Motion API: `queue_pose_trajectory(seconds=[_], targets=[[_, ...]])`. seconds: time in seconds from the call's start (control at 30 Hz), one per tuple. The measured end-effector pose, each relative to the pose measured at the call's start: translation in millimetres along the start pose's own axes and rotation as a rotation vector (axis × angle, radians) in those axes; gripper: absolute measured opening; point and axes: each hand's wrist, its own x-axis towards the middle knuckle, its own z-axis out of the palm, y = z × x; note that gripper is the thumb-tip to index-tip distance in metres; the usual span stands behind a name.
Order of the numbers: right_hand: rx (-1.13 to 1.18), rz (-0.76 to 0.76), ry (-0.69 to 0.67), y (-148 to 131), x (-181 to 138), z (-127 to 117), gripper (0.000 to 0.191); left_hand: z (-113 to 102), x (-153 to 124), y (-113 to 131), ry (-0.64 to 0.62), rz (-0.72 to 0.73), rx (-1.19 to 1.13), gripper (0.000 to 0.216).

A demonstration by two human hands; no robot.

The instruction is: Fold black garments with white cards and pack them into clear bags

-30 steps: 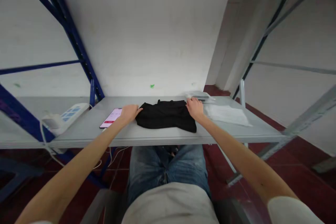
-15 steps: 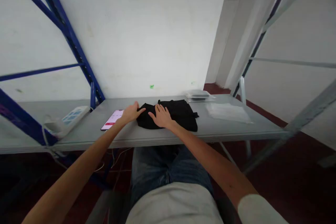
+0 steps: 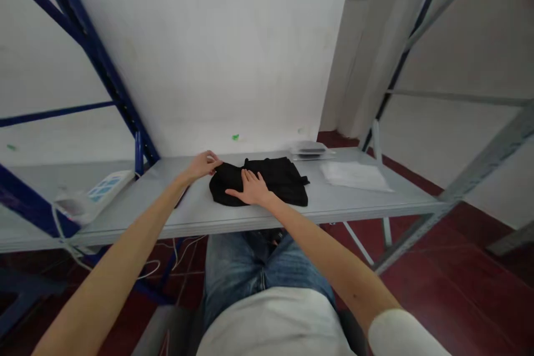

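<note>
A folded black garment lies on the grey metal shelf in front of me. My right hand rests flat on the garment's left half, fingers stretched out. My left hand is at the garment's far left corner, its fingers curled in a pinch on the cloth edge. My left forearm hides most of the phone that lay to the left of the garment.
A white power strip with cables sits at the shelf's left end. A flat clear plastic bag lies to the right, with a small stack of packets behind it. Blue rack struts rise on the left, grey ones on the right.
My right hand left the garment's right edge and came across to press on its left half. My left hand slid from the near left side up to the far left corner. The view shifted slightly.
</note>
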Motion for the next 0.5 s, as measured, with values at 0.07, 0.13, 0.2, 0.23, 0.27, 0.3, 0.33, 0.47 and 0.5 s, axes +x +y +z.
queue_pose_trajectory(seconds=[0.07, 0.13, 0.2, 0.23, 0.27, 0.3, 0.33, 0.47, 0.5], targets=[[-0.002, 0.006, 0.0, -2, -2, -4, 0.105, 5, 8, 20, 0.034, 0.02, 0.013, 0.019], [-0.017, 0.002, 0.015, -1, -9, -13, 0.101, 14, 16, 44, 0.094, 0.081, 0.145, 0.014], [-0.054, -0.02, 0.068, 7, -22, -29, 0.093, 29, 21, 68, 0.184, 0.15, 0.242, 0.013], [-0.075, -0.03, 0.105, 14, -29, -40, 0.087, 38, 23, 79, 0.203, 0.167, 0.289, 0.015], [-0.098, -0.025, 0.133, 22, -36, -52, 0.08, 49, 23, 89, 0.208, 0.165, 0.328, 0.018], [-0.115, 0.003, 0.157, 32, -42, -65, 0.072, 62, 23, 97, 0.202, 0.165, 0.349, 0.02], [-0.123, 0.049, 0.153, 42, -47, -78, 0.065, 75, 22, 104, 0.184, 0.171, 0.362, 0.024], [-0.105, 0.212, 0.13, 77, -55, -122, 0.041, 132, 12, 113, 0.095, 0.19, 0.343, 0.036], [-0.101, 0.228, 0.142, 81, -54, -128, 0.038, 145, 8, 112, 0.068, 0.193, 0.327, 0.04]])
